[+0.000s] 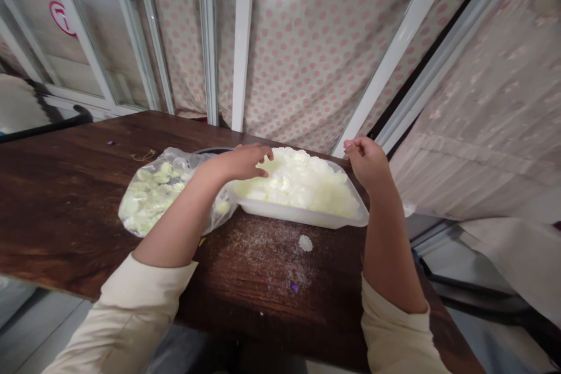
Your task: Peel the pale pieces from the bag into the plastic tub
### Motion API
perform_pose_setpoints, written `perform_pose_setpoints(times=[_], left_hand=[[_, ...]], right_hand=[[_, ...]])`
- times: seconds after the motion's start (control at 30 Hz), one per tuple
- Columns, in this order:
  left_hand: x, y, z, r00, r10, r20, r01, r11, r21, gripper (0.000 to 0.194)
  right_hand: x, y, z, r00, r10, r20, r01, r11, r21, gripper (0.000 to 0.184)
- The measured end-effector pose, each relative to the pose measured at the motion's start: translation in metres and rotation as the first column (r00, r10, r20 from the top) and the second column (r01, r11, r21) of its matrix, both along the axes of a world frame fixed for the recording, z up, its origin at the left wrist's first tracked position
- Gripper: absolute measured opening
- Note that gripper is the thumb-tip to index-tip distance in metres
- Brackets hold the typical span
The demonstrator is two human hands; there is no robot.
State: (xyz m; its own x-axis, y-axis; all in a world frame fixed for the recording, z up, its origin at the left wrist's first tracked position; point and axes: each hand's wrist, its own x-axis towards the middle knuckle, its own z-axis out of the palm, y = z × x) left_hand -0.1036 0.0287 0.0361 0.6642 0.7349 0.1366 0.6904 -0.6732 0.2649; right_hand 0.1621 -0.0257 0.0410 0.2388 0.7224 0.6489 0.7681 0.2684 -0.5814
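Observation:
A shallow white plastic tray [289, 214] is heaped with pale yellow-white ruffled pieces [302, 184], too washed out to tell their kind. My left hand [248, 162] reaches over the tray's left side with its fingers apart and bent, and nothing shows between them. Past the tray's right end, my right hand [367, 159] is raised with fingertips pinched together; whatever they may hold cannot be made out. Under and beside my left forearm lies a clear plastic bag [153, 193] of pale greenish-yellow pieces, partly hidden by the arm.
Pale grains are scattered on the dark wooden table [210, 298] before the tray, around a small white scalloped piece [305, 243] and a purple scrap [294, 287]. A thin string [144, 156] lies behind the bag. Framed panels with a pink-dotted curtain [302, 70] stand behind the table.

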Motion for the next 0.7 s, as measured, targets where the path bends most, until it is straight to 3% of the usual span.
perform_pose_setpoints(times=[0.1,0.2,0.27,0.33,0.43,0.5,0.57,0.63,0.7], left_hand=[[-0.006,-0.005,0.011,0.99,-0.125,0.057,0.132,0.98,-0.15,0.032],[-0.005,-0.004,0.009,0.972,-0.215,0.091,0.233,0.923,-0.306,0.026],[-0.002,-0.002,0.003,0.971,-0.231,0.057,0.235,0.892,-0.385,0.024],[0.001,-0.001,-0.002,0.981,-0.189,-0.049,0.151,0.893,-0.423,0.022],[0.003,-0.008,-0.001,0.976,-0.057,-0.209,-0.023,0.932,-0.362,0.017],[0.005,-0.017,0.004,0.981,-0.02,-0.194,-0.037,0.957,-0.288,0.024],[0.01,-0.029,0.009,0.997,-0.024,-0.079,0.006,0.976,-0.216,0.036],[0.02,-0.04,0.012,0.989,-0.072,0.131,0.089,0.988,-0.13,0.046],[0.033,-0.049,0.01,0.912,-0.153,0.381,0.188,0.981,-0.056,0.055]], right_hand=[[0.001,0.0,0.0,1.0,-0.01,0.002,0.01,1.0,-0.001,0.027],[0.001,0.001,-0.001,1.0,-0.015,0.004,0.016,1.0,-0.012,0.028],[0.0,0.002,0.0,1.0,-0.013,0.003,0.013,1.0,-0.009,0.026],[0.0,0.001,0.001,1.0,-0.006,0.016,0.005,1.0,0.019,0.021],[0.002,-0.001,0.002,0.999,-0.024,0.047,0.021,0.998,0.051,0.023],[0.005,-0.003,0.003,0.998,-0.046,0.033,0.044,0.998,0.042,0.037],[0.006,-0.003,0.004,0.999,-0.044,-0.02,0.044,0.999,0.03,0.048],[0.001,-0.002,0.004,0.995,0.009,-0.104,-0.006,1.0,0.03,0.055],[-0.013,-0.001,0.003,0.971,0.129,-0.202,-0.126,0.992,0.025,0.067]])
